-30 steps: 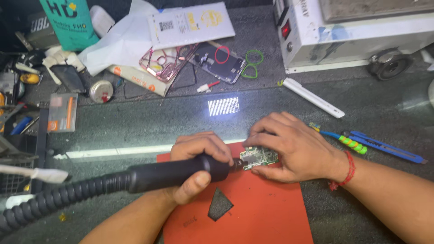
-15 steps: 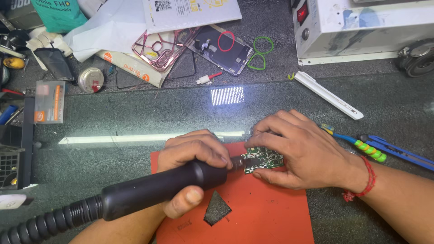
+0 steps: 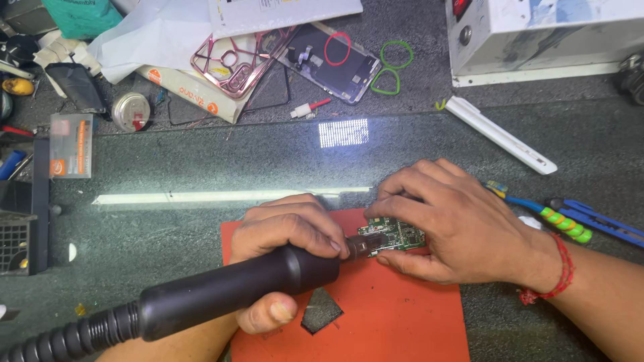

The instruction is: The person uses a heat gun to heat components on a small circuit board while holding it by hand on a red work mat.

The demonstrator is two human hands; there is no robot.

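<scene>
While the left hand (image 3: 285, 231) is clenched around the black handle of the hot-air wand (image 3: 221, 298), its nozzle end points at the left edge of the small green circuit board (image 3: 396, 236). That board lies flat on the orange work mat (image 3: 396, 322), near the mat's upper right part, on the glass-topped bench (image 3: 201, 161).

The right hand (image 3: 446, 224) rests over the board, fingers curled down onto its top and far edge, thumb along its near side. It pins the board rather than lifting it.

Handling judgement for the board:
- Light and thin; it would likely slide on the mat if not held down.
- Stiff but fragile: small surface parts are visible on its face (their detail is too small to tell).
- Best gripped by its bare edges, away from the nozzle end, where heat is probably present.

Handling judgement for the wand: rigid, thick handle with a ribbed hose (image 3: 60, 338) trailing to the lower left, which probably drags on the wrist. A full-fist grip near the front suits it.

A dark square scrap (image 3: 322, 310) lies on the mat below the left hand. Blue-handled tools (image 3: 590, 218) lie just beyond the right wrist, and an opened phone (image 3: 329, 53) sits well apart at the top.
</scene>
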